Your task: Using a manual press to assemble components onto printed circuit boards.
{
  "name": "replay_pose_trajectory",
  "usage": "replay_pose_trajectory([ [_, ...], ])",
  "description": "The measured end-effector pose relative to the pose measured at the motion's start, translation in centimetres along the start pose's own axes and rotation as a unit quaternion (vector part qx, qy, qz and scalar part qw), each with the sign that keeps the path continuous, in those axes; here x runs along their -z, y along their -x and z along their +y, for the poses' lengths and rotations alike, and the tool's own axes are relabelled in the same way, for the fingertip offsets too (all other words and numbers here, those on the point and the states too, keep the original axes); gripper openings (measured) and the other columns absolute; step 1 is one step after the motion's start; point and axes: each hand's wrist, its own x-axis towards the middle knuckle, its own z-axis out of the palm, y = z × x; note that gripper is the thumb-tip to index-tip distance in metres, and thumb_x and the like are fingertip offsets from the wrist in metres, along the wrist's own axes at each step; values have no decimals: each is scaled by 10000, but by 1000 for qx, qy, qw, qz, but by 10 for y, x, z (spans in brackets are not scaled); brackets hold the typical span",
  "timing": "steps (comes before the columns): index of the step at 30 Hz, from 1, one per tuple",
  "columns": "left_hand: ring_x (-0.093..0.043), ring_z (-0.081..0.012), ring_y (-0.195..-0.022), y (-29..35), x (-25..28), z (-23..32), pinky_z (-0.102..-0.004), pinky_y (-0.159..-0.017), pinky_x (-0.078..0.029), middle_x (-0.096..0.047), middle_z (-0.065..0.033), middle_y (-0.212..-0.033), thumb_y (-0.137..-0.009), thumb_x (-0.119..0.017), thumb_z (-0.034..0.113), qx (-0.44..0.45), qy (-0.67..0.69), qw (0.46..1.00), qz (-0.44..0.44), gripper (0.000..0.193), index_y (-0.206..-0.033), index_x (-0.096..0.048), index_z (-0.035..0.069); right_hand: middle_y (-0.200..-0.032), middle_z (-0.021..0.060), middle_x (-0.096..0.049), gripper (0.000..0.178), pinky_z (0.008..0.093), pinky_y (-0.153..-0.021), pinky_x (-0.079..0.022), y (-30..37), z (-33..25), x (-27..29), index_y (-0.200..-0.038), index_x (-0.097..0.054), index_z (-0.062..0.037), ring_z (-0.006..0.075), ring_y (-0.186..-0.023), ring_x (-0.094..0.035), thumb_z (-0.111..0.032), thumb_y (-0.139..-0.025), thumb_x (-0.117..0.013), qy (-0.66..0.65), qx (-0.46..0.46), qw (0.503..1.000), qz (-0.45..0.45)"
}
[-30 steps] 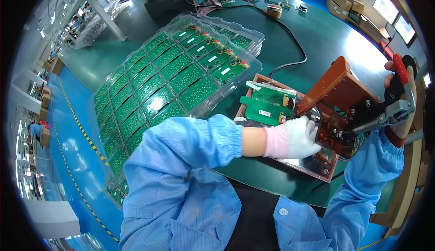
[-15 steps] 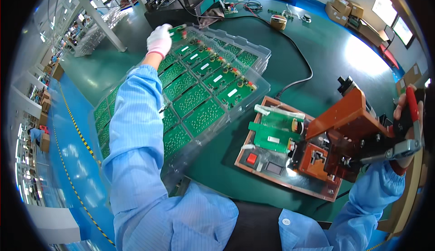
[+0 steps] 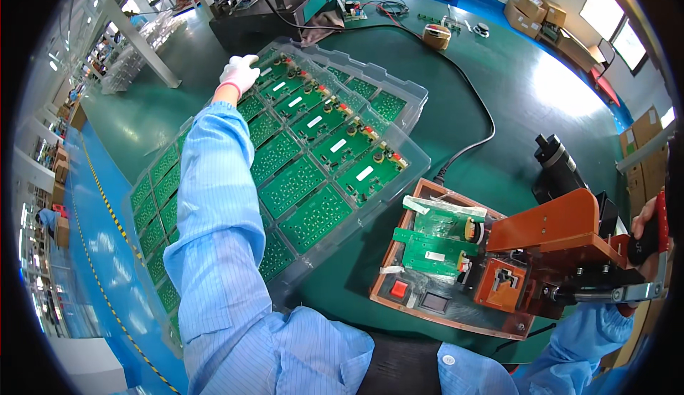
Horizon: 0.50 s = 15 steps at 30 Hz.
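My left hand point(image 3: 240, 73), in a white glove, is over the far left corner of a clear plastic tray point(image 3: 420, 163) and holds nothing; its fingers look apart. Green circuit boards point(image 3: 293, 190) fill the tray in rows, those along its right side carrying components and white labels. At the far right, my right hand point(image 3: 645, 220) is wrapped round the red and black lever handle point(image 3: 662, 231) of an orange press fixture point(image 3: 545, 220). On the fixture's base, a green board point(image 3: 431, 254) lies left of the orange nest point(image 3: 501, 286).
Another clear tray of boards point(image 3: 388, 106) lies beneath and behind. A black cable point(image 3: 481, 81) runs across the green table to the fixture. A black machine with rollers point(image 3: 274, 10) stands at the back left. Cardboard boxes point(image 3: 531, 10) are stacked at the far right.
My left hand has let go of the board it held over the tray's far corner and moved slightly left and down. The press arm and its lever handle have swung lower, with my right hand on the handle.
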Motion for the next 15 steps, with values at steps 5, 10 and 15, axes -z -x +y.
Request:
replay_pose_trajectory([
  [5, -552, -321, -1131, 18, 43, -49, -383, -972, -425, -593, -158, -1213, -793, -595, 445, -42, 10, 993, -114, 537, -1193, -596, 87, -1023, 235, -612, 529, 422, -696, -553, -13, 6, -28, -1242, -446, -31, 336, -793, -632, -431, -912, -549, -105, 121, 978, 136],
  [10, -555, -315, -1123, 49, 55, -61, -383, -976, -424, -569, -174, -1240, -764, -618, 538, -51, -129, 968, -211, 655, -1211, -584, 60, -955, 210, -622, 471, 377, -656, -544, -12, 6, -20, -1189, -483, -30, 291, -732, -618, -427, -937, -498, -79, 131, 979, 138],
  [15, -572, -328, -1068, 70, 37, -56, -418, -896, -458, -609, -172, -1142, -846, -533, 493, -42, -183, 976, -110, 476, -1062, -628, 79, -940, 172, -607, 471, 311, -603, -514, -20, 7, -46, -1142, -496, -24, 226, -693, -575, -453, -955, -440, -77, 154, 947, 271],
])
